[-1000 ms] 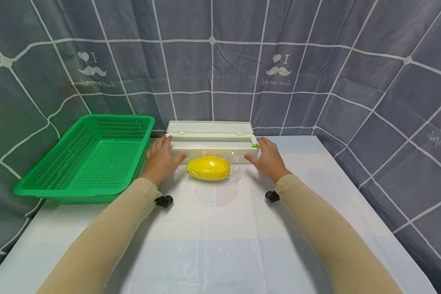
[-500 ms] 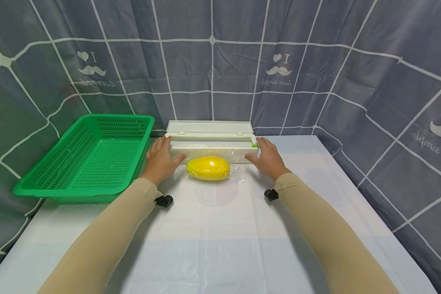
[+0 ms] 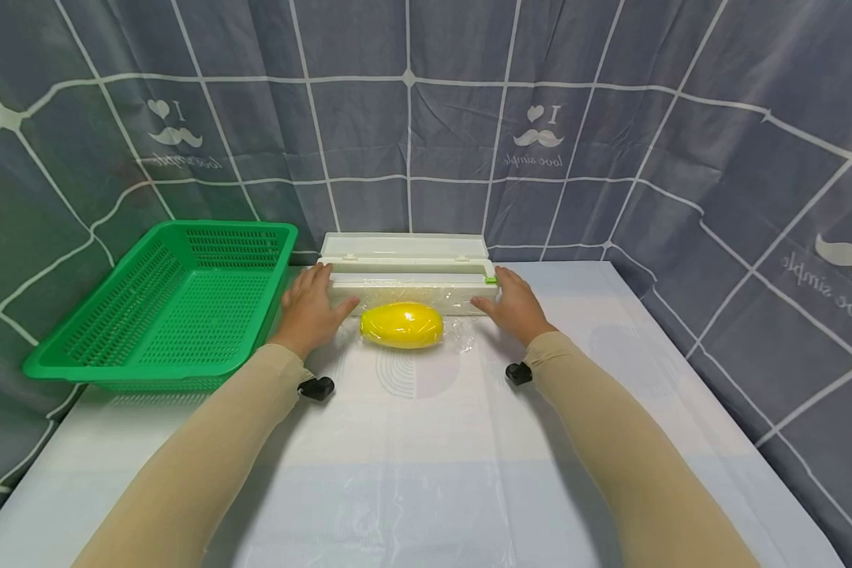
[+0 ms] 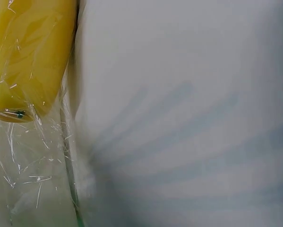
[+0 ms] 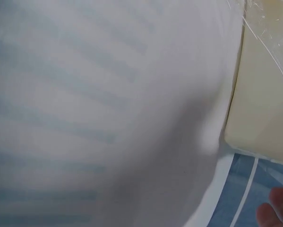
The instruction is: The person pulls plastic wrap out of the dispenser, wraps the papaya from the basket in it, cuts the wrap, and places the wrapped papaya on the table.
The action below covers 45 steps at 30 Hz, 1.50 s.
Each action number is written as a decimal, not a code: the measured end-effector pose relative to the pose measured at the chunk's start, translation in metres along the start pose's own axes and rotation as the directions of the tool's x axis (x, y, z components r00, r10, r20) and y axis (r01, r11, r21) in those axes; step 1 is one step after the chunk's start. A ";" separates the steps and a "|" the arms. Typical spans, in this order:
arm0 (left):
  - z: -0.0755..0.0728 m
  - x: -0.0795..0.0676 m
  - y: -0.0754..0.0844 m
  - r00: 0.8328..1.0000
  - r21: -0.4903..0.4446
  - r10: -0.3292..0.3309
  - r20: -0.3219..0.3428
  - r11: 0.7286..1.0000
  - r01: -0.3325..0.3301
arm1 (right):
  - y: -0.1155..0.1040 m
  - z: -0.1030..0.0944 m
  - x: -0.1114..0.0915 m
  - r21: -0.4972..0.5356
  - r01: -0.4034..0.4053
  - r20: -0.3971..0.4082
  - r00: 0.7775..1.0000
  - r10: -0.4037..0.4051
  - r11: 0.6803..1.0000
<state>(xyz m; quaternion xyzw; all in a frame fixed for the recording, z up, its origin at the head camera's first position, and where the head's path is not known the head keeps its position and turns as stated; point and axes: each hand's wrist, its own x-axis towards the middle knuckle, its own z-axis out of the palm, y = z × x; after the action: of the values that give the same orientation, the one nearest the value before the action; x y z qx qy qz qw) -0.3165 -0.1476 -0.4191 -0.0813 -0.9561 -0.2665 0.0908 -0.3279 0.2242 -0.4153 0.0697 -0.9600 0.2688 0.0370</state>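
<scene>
A white cling film dispenser (image 3: 406, 267) stands on the table with its lid (image 3: 405, 245) tipped back. My left hand (image 3: 308, 312) holds its left end and my right hand (image 3: 515, 304) its right end, thumbs along the front. A small green piece (image 3: 491, 280) sits near the right end. Before the dispenser lies a glossy yellow oblong fruit-like thing (image 3: 401, 325), with clear film (image 3: 457, 335) over and around it. In the left wrist view film wrinkles over the yellow thing (image 4: 30, 56). The right wrist view shows the dispenser's corner (image 5: 261, 113) and some fingertips (image 5: 278, 203).
A green plastic basket (image 3: 163, 371) with slotted walls stands at the left, close beside my left hand. The table (image 3: 426, 489) has a pale, patterned cover. Grey checked curtains (image 3: 447, 134) enclose the back and both sides.
My right forearm has shifted slightly to the left. Both hands stay at the dispenser's ends, and the yellow thing lies as before. The curtain at the right has swayed.
</scene>
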 end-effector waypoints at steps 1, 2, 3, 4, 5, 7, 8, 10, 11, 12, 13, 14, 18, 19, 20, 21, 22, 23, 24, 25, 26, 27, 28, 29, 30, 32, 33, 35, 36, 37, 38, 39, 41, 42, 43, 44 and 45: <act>0.000 0.000 0.001 1.000 -0.001 0.002 0.002 1.000 -0.002 | 0.000 0.001 0.001 0.003 -0.001 -0.001 1.000 0.001 1.000; 0.000 0.001 0.001 1.000 -0.002 0.004 0.004 1.000 -0.004 | 0.001 0.001 0.002 0.003 0.000 -0.001 1.000 0.000 1.000; 0.000 0.001 0.002 1.000 -0.004 0.004 0.006 1.000 -0.003 | 0.002 0.002 0.004 0.007 0.003 -0.002 1.000 -0.003 1.000; -0.001 0.001 0.003 1.000 -0.005 0.006 0.007 1.000 -0.006 | 0.003 0.003 0.005 0.010 0.008 -0.004 1.000 -0.008 1.000; -0.001 0.002 0.004 1.000 -0.005 0.009 0.008 1.000 -0.009 | 0.003 0.003 0.006 0.013 0.012 -0.005 1.000 -0.012 1.000; -0.001 0.002 0.006 1.000 -0.002 0.015 0.007 1.000 -0.015 | 0.005 0.004 0.008 0.016 0.022 -0.008 1.000 -0.022 1.000; -0.001 0.003 0.006 1.000 -0.004 0.018 0.008 1.000 -0.018 | 0.006 0.005 0.009 0.022 0.024 -0.010 1.000 -0.024 0.999; 0.000 0.003 0.008 1.000 -0.005 0.022 0.009 1.000 -0.022 | 0.007 0.005 0.010 0.048 0.023 -0.012 1.000 -0.022 0.999; 0.000 0.003 0.009 1.000 -0.005 0.022 0.010 1.000 -0.022 | 0.008 0.006 0.010 0.057 0.020 -0.012 1.000 -0.019 0.998; 0.000 0.003 0.010 1.000 -0.006 0.022 0.012 1.000 -0.022 | 0.008 0.006 0.011 0.067 0.017 -0.013 1.000 -0.016 0.998; 0.001 0.003 0.011 1.000 -0.009 0.022 0.013 1.000 -0.022 | 0.009 0.006 0.012 0.078 0.010 -0.011 1.000 -0.009 0.997; 0.001 0.004 0.012 1.000 -0.007 0.025 0.014 1.000 -0.025 | 0.009 0.007 0.013 0.089 0.003 -0.006 1.000 -0.002 0.996; 0.001 0.006 0.017 0.999 0.005 0.041 0.030 0.999 -0.041 | 0.009 0.008 0.013 0.110 -0.034 0.005 0.999 0.034 0.993; 0.000 0.007 0.019 0.998 0.006 0.047 0.035 0.999 -0.047 | 0.009 0.009 0.012 0.116 -0.040 0.005 0.999 0.039 0.993; 0.000 0.007 0.022 0.998 0.008 0.053 0.043 0.999 -0.054 | 0.009 0.010 0.012 0.117 -0.044 0.002 0.999 0.044 0.992; -0.001 0.008 0.025 0.997 0.007 0.058 0.051 0.998 -0.059 | 0.009 0.011 0.012 0.118 -0.047 -0.003 0.999 0.048 0.992; -0.001 0.010 0.028 0.996 0.008 0.065 0.062 0.998 -0.066 | 0.009 0.012 0.012 0.117 -0.048 -0.008 0.999 0.050 0.992; -0.002 0.010 0.032 0.995 0.007 0.072 0.073 0.997 -0.073 | 0.010 0.013 0.012 0.118 -0.052 -0.012 0.999 0.053 0.992; -0.001 0.012 0.036 0.993 0.012 0.079 0.084 0.997 -0.081 | 0.010 0.014 0.012 0.121 -0.054 -0.017 0.998 0.057 0.991; -0.001 0.013 0.039 0.992 0.018 0.087 0.094 0.996 -0.089 | 0.009 0.015 0.012 0.128 -0.058 -0.022 0.998 0.061 0.990; -0.001 0.015 0.043 0.990 0.023 0.093 0.108 0.995 -0.096 | 0.009 0.016 0.011 0.131 -0.061 -0.026 0.998 0.065 0.990; 0.000 0.016 0.047 0.988 0.025 0.100 0.121 0.994 -0.103 | 0.009 0.016 0.010 0.135 -0.064 -0.029 0.997 0.068 0.989; 0.001 0.017 0.051 0.985 0.031 0.107 0.135 0.993 -0.112 | 0.009 0.017 0.010 0.139 -0.067 -0.032 0.997 0.072 0.988; 0.002 0.018 0.055 0.983 0.035 0.113 0.147 0.992 -0.119 | 0.008 0.017 0.009 0.142 -0.069 -0.035 0.997 0.074 0.987; 0.003 0.020 0.058 0.980 0.043 0.118 0.157 0.991 -0.127 | 0.008 0.016 0.007 0.142 -0.070 -0.041 0.996 0.076 0.987; 0.006 0.024 0.067 0.975 0.045 0.126 0.182 0.990 -0.136 | 0.008 0.015 0.007 0.140 -0.077 -0.045 0.995 0.084 0.987; 0.008 0.026 0.071 0.972 0.050 0.132 0.193 0.988 -0.144 | 0.007 0.015 0.007 0.138 -0.082 -0.045 0.995 0.089 0.987; 0.012 0.030 0.079 0.967 0.064 0.139 0.216 0.986 -0.156 | 0.007 0.014 0.006 0.135 -0.095 -0.045 0.994 0.102 0.986; 0.015 0.032 0.083 0.963 0.071 0.141 0.228 0.984 -0.161 | 0.006 0.014 0.006 0.138 -0.100 -0.046 0.993 0.107 0.985; 0.017 0.034 0.088 0.960 0.076 0.144 0.241 0.983 -0.167 | 0.006 0.014 0.006 0.141 -0.105 -0.045 0.993 0.113 0.984; 0.019 0.035 0.092 0.956 0.083 0.147 0.253 0.981 -0.173 | 0.005 0.014 0.006 0.146 -0.110 -0.044 0.992 0.117 0.983; 0.022 0.037 0.096 0.953 0.092 0.149 0.265 0.980 -0.179 | 0.005 0.014 0.006 0.152 -0.114 -0.044 0.992 0.122 0.982; 0.027 0.040 0.105 0.945 0.109 0.152 0.288 0.976 -0.190 | 0.004 0.013 0.006 0.155 -0.119 -0.047 0.991 0.127 0.981; 0.029 0.042 0.109 0.941 0.115 0.156 0.299 0.973 -0.198 | 0.004 0.013 0.006 0.158 -0.121 -0.047 0.990 0.130 0.980; 0.032 0.043 0.113 0.937 0.121 0.161 0.310 0.971 -0.206 | 0.004 0.013 0.006 0.155 -0.123 -0.047 0.990 0.132 0.980; 0.035 0.045 0.117 0.933 0.127 0.166 0.321 0.968 -0.216 | 0.004 0.013 0.006 0.152 -0.122 -0.048 0.990 0.131 0.981; 0.037 0.046 0.121 0.928 0.136 0.171 0.332 0.964 -0.227 | 0.004 0.013 0.006 0.147 -0.121 -0.049 0.990 0.129 0.982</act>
<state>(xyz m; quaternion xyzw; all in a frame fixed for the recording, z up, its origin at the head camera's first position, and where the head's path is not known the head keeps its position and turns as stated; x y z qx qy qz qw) -0.3412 -0.0214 -0.3804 -0.2117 -0.9644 -0.1556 -0.0306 -0.3347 0.2199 -0.4279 0.0038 -0.9392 0.3407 0.0431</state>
